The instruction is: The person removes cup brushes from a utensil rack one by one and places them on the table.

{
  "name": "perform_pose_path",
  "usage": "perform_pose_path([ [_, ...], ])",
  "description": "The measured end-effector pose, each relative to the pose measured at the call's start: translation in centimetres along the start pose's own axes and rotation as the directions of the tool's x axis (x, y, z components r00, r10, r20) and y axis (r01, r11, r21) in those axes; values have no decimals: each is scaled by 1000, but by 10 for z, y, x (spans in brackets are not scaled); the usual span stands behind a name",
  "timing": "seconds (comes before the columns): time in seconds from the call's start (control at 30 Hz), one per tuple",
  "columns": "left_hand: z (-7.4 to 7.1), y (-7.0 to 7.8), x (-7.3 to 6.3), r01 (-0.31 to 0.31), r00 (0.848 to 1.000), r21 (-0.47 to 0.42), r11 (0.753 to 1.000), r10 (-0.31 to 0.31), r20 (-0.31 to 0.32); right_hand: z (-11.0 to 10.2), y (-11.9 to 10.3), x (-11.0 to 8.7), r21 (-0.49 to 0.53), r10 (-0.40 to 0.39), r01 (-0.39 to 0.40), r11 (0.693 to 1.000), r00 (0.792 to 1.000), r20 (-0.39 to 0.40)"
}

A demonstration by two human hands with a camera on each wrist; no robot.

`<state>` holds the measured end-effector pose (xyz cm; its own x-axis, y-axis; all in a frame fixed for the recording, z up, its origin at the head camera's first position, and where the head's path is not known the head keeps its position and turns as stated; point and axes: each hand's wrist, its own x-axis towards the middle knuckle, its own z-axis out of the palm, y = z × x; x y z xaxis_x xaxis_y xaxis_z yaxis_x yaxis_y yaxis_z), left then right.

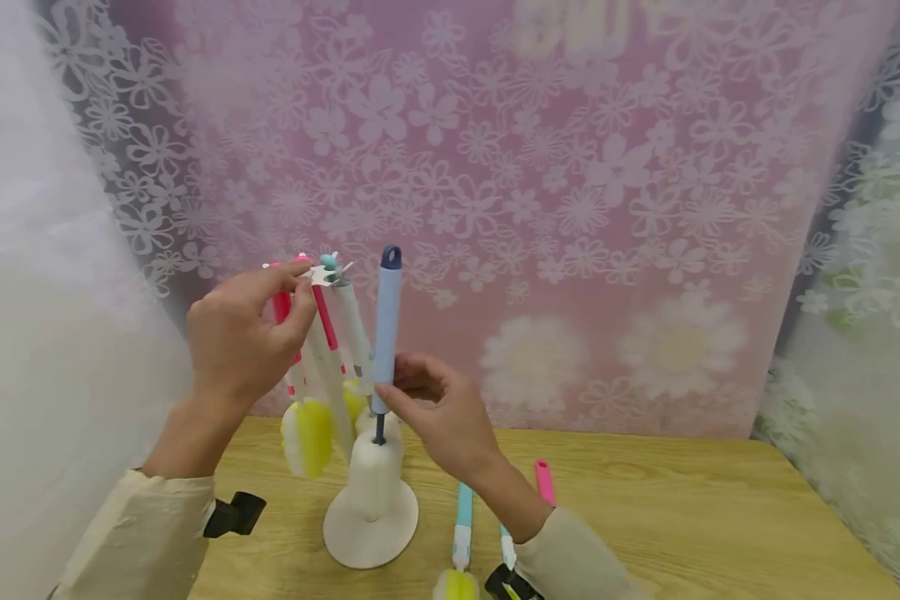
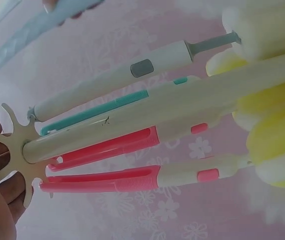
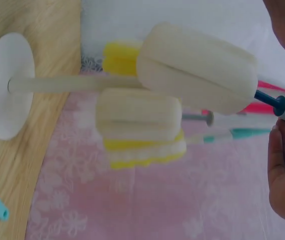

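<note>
My left hand (image 1: 247, 333) pinches the star-shaped hook top (image 2: 17, 145) of a white brush stand (image 1: 393, 525). From its hooks hang several bottle brushes: a white one with a grey button (image 2: 112, 80), a teal-handled one (image 2: 102, 110) and pink-handled ones (image 2: 105, 150). Their heads are yellow-and-white or cream sponge. In my right hand (image 1: 453, 417), the fingers and thumb hold the lower handle of a blue bottle brush (image 1: 387, 325). It stands nearly upright beside the hung brushes, its loop end on top and its cream sponge head (image 3: 197, 70) pointing down.
On the wooden table (image 1: 682, 517), to the right of the stand, lie a teal-and-white brush (image 1: 462, 517) with a yellow sponge and a pink handle (image 1: 543, 481), partly hidden by my right forearm. A flowered pink curtain (image 1: 540, 208) hangs behind.
</note>
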<state>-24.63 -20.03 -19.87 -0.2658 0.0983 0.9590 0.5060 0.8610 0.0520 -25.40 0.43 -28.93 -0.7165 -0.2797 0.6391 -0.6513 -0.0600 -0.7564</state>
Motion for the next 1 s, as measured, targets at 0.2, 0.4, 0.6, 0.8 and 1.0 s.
perform_pose_path([
  [0.2, 2, 1, 0, 11, 999, -21, 1000, -12, -34, -49, 2, -6, 19, 23, -22, 1000, 994, -105],
  [0.4, 1, 1, 0, 24, 999, -9, 1000, -24, -38, -115, 18, -21, -29, 141, -153, 988, 959, -246],
  [0.6, 3, 0, -1, 41, 996, -12, 999, -42, -78, -173, 43, -50, -63, 395, -432, 900, 867, -305],
  [0.8, 6, 0, -1, 61, 993, -13, 998, -62, -104, -204, 71, -87, -21, 604, -634, 773, 745, -282],
  [1.0, 11, 3, -1, 71, 994, -16, 997, -72, -82, -223, 100, -128, -50, 747, -771, 635, 629, -217],
])
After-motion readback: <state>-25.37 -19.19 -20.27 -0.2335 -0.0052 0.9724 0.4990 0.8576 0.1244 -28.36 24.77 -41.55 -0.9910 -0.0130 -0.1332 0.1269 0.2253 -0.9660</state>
